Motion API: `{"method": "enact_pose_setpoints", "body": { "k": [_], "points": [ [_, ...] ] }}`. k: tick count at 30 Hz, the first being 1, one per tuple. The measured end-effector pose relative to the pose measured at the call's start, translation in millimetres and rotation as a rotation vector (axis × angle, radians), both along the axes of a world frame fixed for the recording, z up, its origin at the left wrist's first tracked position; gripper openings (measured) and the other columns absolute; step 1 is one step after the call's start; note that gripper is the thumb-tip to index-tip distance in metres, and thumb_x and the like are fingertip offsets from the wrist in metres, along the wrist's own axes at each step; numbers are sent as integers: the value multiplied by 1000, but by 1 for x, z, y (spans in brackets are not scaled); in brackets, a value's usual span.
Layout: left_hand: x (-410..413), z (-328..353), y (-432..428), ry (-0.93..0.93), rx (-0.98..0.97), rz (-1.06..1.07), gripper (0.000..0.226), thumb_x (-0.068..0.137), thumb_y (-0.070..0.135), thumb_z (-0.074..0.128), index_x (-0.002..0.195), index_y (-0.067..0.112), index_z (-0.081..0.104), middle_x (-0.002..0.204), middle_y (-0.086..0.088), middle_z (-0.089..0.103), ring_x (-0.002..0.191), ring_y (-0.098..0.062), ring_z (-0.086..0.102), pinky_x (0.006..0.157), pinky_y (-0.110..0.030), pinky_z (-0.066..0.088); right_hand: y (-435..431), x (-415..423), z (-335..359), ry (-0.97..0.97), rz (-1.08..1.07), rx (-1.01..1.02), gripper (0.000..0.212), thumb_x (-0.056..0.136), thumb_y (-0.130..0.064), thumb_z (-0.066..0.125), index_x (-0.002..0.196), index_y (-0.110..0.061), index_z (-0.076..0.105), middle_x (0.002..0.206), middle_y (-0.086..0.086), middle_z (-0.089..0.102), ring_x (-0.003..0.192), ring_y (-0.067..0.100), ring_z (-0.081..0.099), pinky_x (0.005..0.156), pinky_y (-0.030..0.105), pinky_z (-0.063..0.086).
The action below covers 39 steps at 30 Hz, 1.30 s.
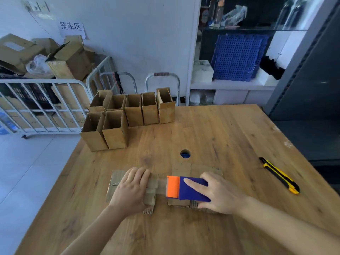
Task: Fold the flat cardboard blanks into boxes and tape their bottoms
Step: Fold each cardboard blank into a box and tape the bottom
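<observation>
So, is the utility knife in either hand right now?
No, the utility knife lies alone on the table; the right hand holds the tape dispenser.

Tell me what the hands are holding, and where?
The right hand grips the tape dispenser by its blue body. The left hand only presses flat on the cardboard box, gripping nothing.

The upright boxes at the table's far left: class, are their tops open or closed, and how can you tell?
Open. The upright boxes show dark hollow insides, and their top flaps stand up unfolded.
</observation>
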State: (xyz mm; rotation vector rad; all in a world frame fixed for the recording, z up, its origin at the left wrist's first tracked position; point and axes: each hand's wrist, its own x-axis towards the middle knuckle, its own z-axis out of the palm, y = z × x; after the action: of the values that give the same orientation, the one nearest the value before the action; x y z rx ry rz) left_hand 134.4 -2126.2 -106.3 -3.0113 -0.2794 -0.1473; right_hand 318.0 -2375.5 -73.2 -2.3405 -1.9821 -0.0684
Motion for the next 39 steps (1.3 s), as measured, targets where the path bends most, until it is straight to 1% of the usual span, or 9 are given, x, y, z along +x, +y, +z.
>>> {"method": "enact_pose_setpoints", "body": {
  "k": [9, 17, 20, 22, 25, 28, 31, 35, 39],
  "points": [
    [0, 5, 0, -10, -25, -26, 112, 36, 72, 74, 123, 6, 49, 114, -6, 58, 114, -25, 42, 107, -39, 24, -9, -5, -3, 6, 21, 48, 94, 73, -56, 70, 148, -24, 24, 93, 2, 54, 75, 10, 52, 58, 20, 49],
    [3, 3, 2, 44, -4, -19, 119, 36, 74, 73, 130, 5, 46, 116, -9, 56, 111, -29, 46, 108, -41, 23, -1, -10, -1, -58, 7, 16, 92, 63, -49, 82, 140, -19, 40, 84, 1, 53, 68, 9, 50, 55, 16, 37],
    [-2, 2, 4, 46, 8, -50, 124, 41, 73, 75, 145, 18, 35, 119, -10, 52, 112, -30, 45, 108, -41, 26, 15, -10, -3, -42, 1, -53, 93, 62, -39, 86, 140, -20, 39, 82, 4, 53, 67, 12, 51, 51, 19, 38],
    [-5, 5, 6, 54, 38, -101, 119, 45, 74, 76, 147, 30, 33, 122, -13, 50, 114, -31, 42, 105, -44, 38, 22, -7, -2, -45, 9, -66, 94, 61, -35, 87, 140, -21, 37, 82, 5, 52, 68, 13, 51, 52, 21, 36],
    [-7, 7, 11, 71, 104, -177, 106, 52, 72, 75, 144, 41, 34, 126, -19, 48, 116, -35, 42, 97, -50, 44, 23, -1, 0, -13, 5, -103, 94, 69, -32, 83, 144, -24, 27, 87, 8, 52, 72, 17, 52, 54, 25, 41],
    [-7, 9, 12, 110, 142, -191, 94, 55, 70, 76, 138, 44, 40, 128, -22, 48, 117, -38, 42, 96, -53, 44, 26, -8, 12, 8, 15, -181, 87, 76, -27, 78, 147, -20, 27, 94, 13, 51, 80, 21, 52, 59, 28, 41],
    [-5, 10, 11, 118, 148, -189, 84, 55, 67, 78, 129, 42, 47, 126, -21, 49, 116, -38, 43, 94, -54, 46, 39, -26, 26, -8, 3, -194, 72, 96, -16, 52, 153, -20, 9, 113, 16, 40, 101, 27, 43, 73, 32, 29],
    [-2, 11, 10, 67, 121, -196, 81, 51, 61, 82, 122, 39, 51, 120, -22, 51, 110, -39, 44, 92, -54, 47, 53, -42, 31, -103, -118, -262, 71, 95, -8, 46, 152, -20, 7, 107, 15, 39, 91, 26, 39, 70, 35, 26],
    [-3, 11, 8, 54, 103, -193, 82, 48, 59, 83, 121, 38, 52, 119, -22, 52, 110, -39, 45, 91, -55, 47, 55, -32, 25, 40, -298, -401, 69, 93, -5, 47, 151, -22, 16, 106, 14, 40, 91, 28, 43, 73, 35, 33]
  ]
}}
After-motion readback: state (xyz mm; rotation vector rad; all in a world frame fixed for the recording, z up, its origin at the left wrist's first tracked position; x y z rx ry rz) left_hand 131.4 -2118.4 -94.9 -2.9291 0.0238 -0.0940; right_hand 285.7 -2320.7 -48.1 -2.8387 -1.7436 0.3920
